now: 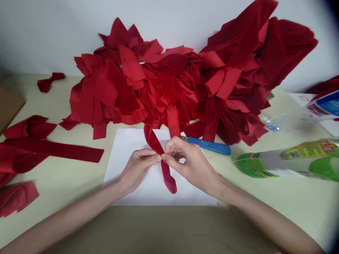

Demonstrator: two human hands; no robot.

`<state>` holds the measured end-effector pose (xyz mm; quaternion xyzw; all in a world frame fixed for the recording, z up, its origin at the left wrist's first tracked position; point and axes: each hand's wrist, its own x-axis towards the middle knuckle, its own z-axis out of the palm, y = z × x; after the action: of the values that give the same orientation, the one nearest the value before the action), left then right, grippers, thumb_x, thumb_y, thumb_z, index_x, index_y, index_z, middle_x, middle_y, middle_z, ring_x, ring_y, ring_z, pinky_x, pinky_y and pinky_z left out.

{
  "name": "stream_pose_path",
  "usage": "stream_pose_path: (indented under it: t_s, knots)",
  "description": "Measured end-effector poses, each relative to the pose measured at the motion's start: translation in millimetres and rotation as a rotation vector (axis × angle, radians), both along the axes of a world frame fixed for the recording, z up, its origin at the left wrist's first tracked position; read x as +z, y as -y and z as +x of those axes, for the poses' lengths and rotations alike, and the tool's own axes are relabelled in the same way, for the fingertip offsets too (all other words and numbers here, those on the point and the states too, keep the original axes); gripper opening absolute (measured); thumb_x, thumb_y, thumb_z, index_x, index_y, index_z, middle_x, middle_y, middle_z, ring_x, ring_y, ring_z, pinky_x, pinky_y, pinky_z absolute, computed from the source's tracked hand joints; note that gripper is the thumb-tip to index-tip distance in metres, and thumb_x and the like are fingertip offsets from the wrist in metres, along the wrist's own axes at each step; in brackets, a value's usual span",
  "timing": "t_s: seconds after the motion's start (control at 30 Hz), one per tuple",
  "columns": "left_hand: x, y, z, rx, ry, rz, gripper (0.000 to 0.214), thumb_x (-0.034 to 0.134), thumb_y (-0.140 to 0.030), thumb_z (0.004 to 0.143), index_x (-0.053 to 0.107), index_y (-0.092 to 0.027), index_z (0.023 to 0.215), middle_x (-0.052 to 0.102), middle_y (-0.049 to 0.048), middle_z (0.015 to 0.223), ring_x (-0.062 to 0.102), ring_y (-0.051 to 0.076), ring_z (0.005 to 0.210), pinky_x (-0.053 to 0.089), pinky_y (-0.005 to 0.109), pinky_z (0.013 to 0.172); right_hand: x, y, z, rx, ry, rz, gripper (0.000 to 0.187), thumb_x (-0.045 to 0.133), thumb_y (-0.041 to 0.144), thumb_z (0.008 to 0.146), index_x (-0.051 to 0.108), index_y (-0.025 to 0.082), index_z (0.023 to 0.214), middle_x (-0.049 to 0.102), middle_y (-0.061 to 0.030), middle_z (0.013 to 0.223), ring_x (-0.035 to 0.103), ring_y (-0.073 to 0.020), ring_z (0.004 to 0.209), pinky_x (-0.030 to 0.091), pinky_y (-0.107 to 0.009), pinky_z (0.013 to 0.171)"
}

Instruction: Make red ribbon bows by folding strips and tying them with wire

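Over a white sheet of paper (pixel 132 195), both hands meet at the middle of a looped red velvet ribbon (pixel 166 176). My left hand (pixel 141 164) pinches the ribbon's middle from the left, thumb and forefinger pressed together. From the right, my right hand (pixel 186 157) pinches at the same spot with bent fingers. One loop points up and away, the other comes down toward me. Whether a thread or another small thing sits between the fingertips is too small to tell. Just beyond my right hand lies a blue-handled utility knife (pixel 209 145).
A big heap of red ribbon pieces (pixel 169 84) fills the back against the wall. More red ribbon (pixel 53 150) lies at left, with a small bow (pixel 50 82) behind it. A green-labelled bottle (pixel 288 160) and a clear bottle (pixel 304 114) lie at right. A brown box (pixel 9 104) stands far left.
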<state>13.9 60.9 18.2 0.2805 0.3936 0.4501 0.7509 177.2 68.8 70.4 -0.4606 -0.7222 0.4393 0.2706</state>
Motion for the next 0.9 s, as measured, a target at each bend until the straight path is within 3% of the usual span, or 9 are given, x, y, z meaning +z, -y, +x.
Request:
stream_pose_path:
  t_s: [0.27,0.4,0.6,0.9]
  knots:
    - [1.3,-3,-2,-0.071,0.006,0.016,0.011,0.071,-0.022,0.073,0.070,-0.016,0.064,0.061,-0.0017,0.064,0.050,0.009,0.065,0.039,0.025,0.071,3.8,-13,11,0.065,-0.077,-0.065,0.005,0.047,0.022,0.089,0.051,0.019,0.088,0.054,0.0031,0.070,0.049,-0.0091,0.063,0.038,-0.022,0.057]
    - [-1.1,-6,-6,-0.134,0.108,-0.003,0.014,0.067,-0.020,0.077,0.069,-0.017,0.064,0.063,-0.0019,0.064,0.056,0.011,0.070,0.042,0.027,0.076,3.7,-16,16,0.035,0.000,-0.021,0.005,0.048,0.021,0.088,0.052,0.019,0.089,0.055,0.0035,0.069,0.047,-0.0086,0.060,0.037,-0.021,0.056]
    - [-3.1,-12,-13,-0.289,0.171,0.022,0.013,0.062,-0.021,0.082,0.071,-0.016,0.075,0.072,0.0077,0.092,0.061,0.023,0.099,0.042,0.038,0.090,5.5,-18,20,0.056,0.157,0.095,0.007,0.047,0.013,0.085,0.050,0.020,0.083,0.056,0.0047,0.068,0.045,-0.0079,0.056,0.035,-0.021,0.057]
    - [-2.0,-13,-12,-0.393,0.090,0.007,0.010,0.066,-0.020,0.079,0.074,-0.016,0.083,0.072,0.0078,0.085,0.063,0.021,0.089,0.041,0.038,0.091,7.1,-16,19,0.102,0.198,0.104,0.011,0.046,0.011,0.086,0.051,0.019,0.079,0.052,0.0053,0.065,0.040,-0.0072,0.055,0.032,-0.021,0.056]
